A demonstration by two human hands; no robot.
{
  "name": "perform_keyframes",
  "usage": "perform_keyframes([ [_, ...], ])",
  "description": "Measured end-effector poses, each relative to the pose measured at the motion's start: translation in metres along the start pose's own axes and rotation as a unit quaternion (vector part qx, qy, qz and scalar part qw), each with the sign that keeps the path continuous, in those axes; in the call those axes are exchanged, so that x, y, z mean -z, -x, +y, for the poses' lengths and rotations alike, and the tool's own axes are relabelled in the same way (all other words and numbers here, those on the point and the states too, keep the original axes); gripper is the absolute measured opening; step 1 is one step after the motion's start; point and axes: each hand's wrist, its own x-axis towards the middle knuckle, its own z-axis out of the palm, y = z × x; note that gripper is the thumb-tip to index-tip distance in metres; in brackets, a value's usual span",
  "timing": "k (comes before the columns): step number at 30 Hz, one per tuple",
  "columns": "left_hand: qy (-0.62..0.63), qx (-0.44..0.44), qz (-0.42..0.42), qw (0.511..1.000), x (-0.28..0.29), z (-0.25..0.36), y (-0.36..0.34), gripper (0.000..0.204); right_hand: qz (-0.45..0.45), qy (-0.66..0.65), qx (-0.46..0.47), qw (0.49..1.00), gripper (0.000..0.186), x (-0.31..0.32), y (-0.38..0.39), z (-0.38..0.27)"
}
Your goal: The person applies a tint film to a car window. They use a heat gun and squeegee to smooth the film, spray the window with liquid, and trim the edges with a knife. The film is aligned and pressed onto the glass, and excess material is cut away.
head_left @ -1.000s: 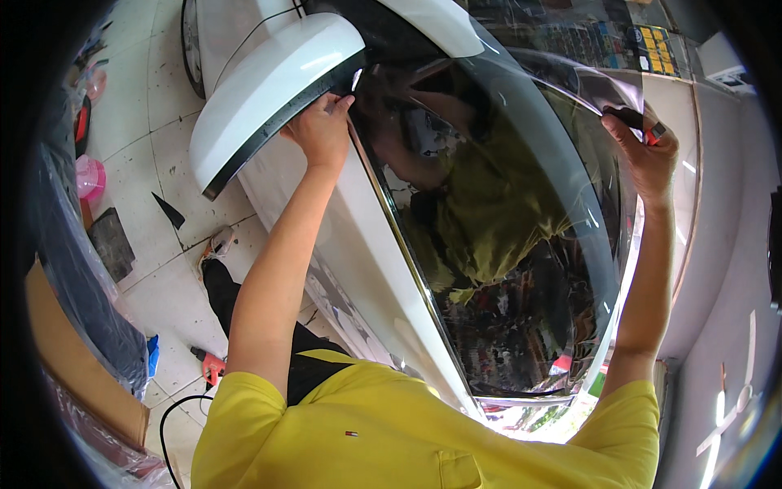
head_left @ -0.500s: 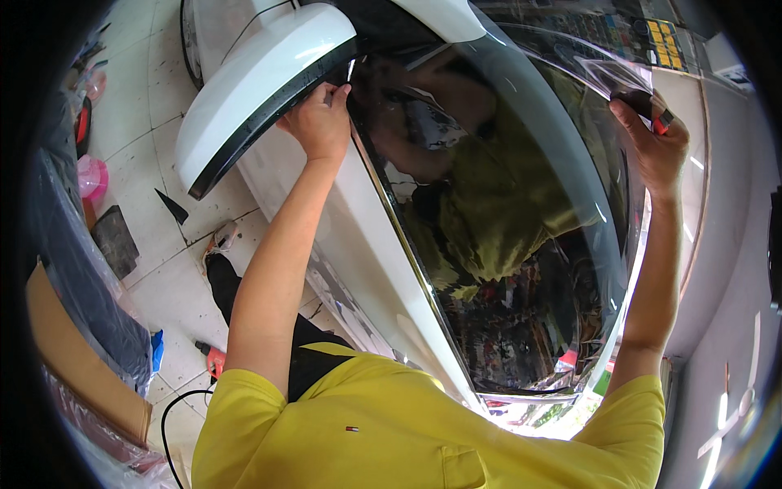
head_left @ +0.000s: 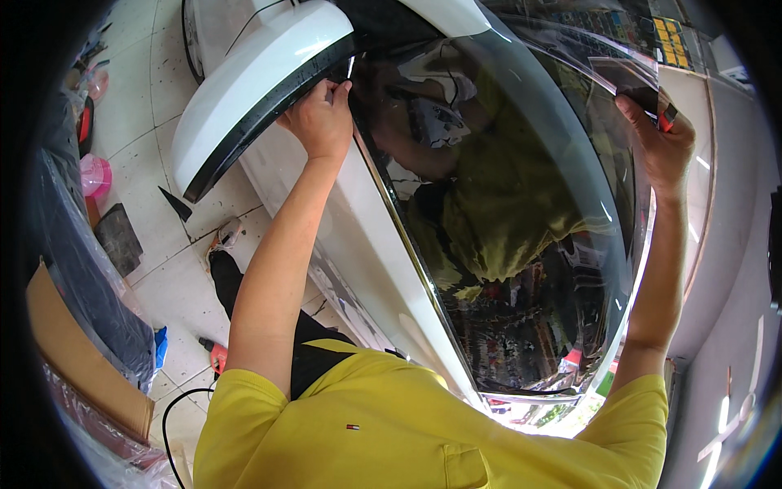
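Note:
A dark, glossy sheet of window film (head_left: 562, 37) lies loosely over the tinted side window (head_left: 489, 212) of a white car, which mirrors my yellow shirt. At the window's front lower corner, beside the white side mirror (head_left: 269, 73), my left hand (head_left: 322, 122) is pinched closed. What sits between its thumb and finger is too small to make out. Across the window, at the roof side, my right hand (head_left: 661, 147) grips the raised corner of the film. A small red and black tool (head_left: 667, 119) is tucked in that same hand; its working end is hidden.
On the tiled floor (head_left: 155, 147) to the left lie a black triangular piece (head_left: 174, 204), a dark flat piece (head_left: 119, 238), a pink container (head_left: 95, 176) and a red tool (head_left: 216, 356). Cardboard (head_left: 85, 350) stands at lower left. A grey wall (head_left: 733, 285) rises at right.
My right hand has shifted slightly right and down with the film corner, which now looks flatter and more stretched. My left hand stays at the window corner, still pinched.

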Motion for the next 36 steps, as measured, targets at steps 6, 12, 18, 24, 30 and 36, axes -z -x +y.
perform_keyframes([
  [6, 0.002, 0.007, -0.006, 1.000, -0.0005, 0.0008, -0.0012, 0.021, 0.003, 0.002, -0.017, 1.000, 0.014, -0.0005, 0.0020, 0.0006],
  [12, 0.020, 0.001, 0.009, 1.000, 0.0027, 0.0025, -0.0014, 0.020, 0.012, 0.000, -0.054, 0.998, 0.016, 0.0014, 0.0039, -0.0024],
  [18, 0.000, -0.016, 0.021, 1.000, 0.0030, 0.0050, -0.0023, 0.019, 0.008, -0.018, -0.061, 0.998, 0.016, 0.0004, 0.0010, -0.0006],
  [24, 0.001, -0.015, 0.016, 1.000, 0.0031, 0.0053, -0.0021, 0.018, 0.011, 0.008, -0.071, 0.997, 0.017, -0.0003, 0.0017, 0.0004],
  [30, 0.017, 0.010, -0.002, 1.000, 0.0028, 0.0046, -0.0028, 0.018, 0.013, -0.016, -0.067, 0.998, 0.018, -0.0013, 0.0015, 0.0040],
  [36, 0.020, 0.010, 0.002, 1.000, 0.0026, 0.0042, -0.0028, 0.019, 0.016, -0.007, -0.080, 0.997, 0.018, -0.0006, 0.0010, 0.0050],
])
